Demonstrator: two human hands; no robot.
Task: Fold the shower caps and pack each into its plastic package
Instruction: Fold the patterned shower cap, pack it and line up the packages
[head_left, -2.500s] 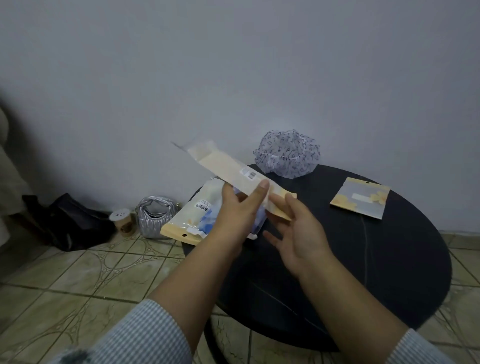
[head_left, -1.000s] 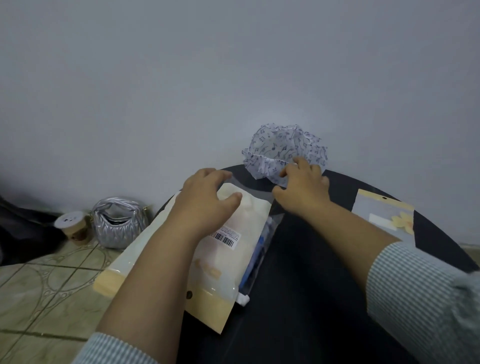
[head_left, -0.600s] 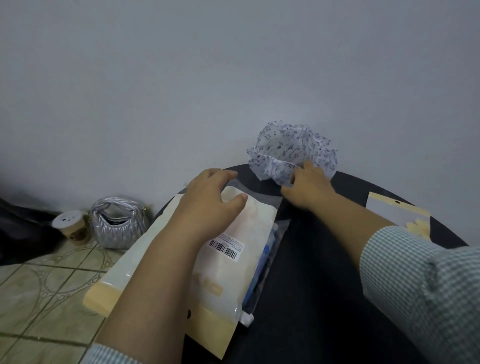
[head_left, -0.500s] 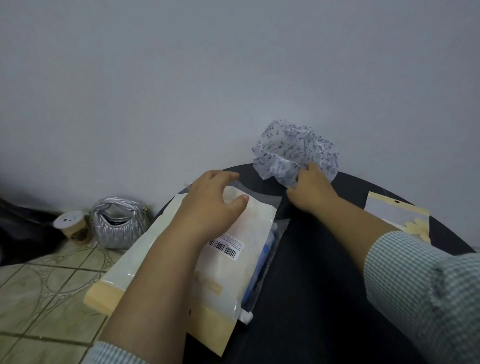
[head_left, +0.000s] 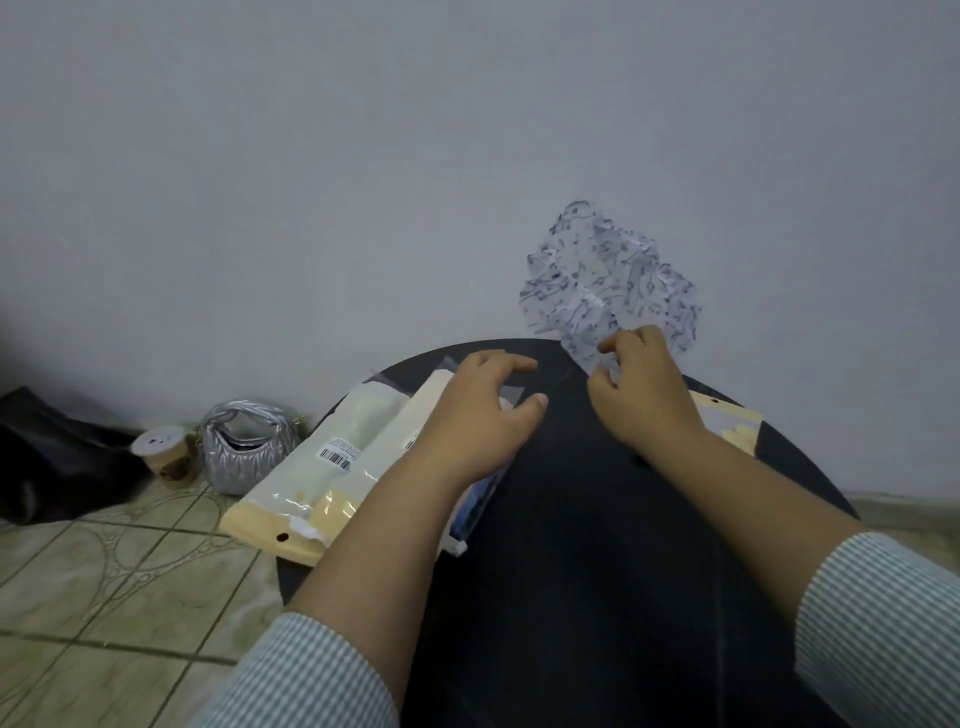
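Observation:
A crumpled white shower cap (head_left: 608, 280) with dark blue print is lifted above the far edge of the round black table (head_left: 597, 545). My right hand (head_left: 641, 400) pinches its lower edge. My left hand (head_left: 480, 415) hovers with loosely curled fingers over a stack of cream and clear plastic packages (head_left: 337, 462) on the table's left edge; I cannot tell whether it touches them. A blue item shows under the stack by my left wrist. Another flat package (head_left: 735, 423) lies at the right, partly behind my right hand.
On the tiled floor at the left stand a silver quilted handbag (head_left: 244, 447), a paper cup with a lid (head_left: 163, 454) and a dark bag (head_left: 47, 457). A plain wall rises right behind the table. The package stack overhangs the table's left rim.
My right hand has raised the shower cap off the table and up against the wall. My left hand has loosened and shifted right on the stack, uncovering the package below.

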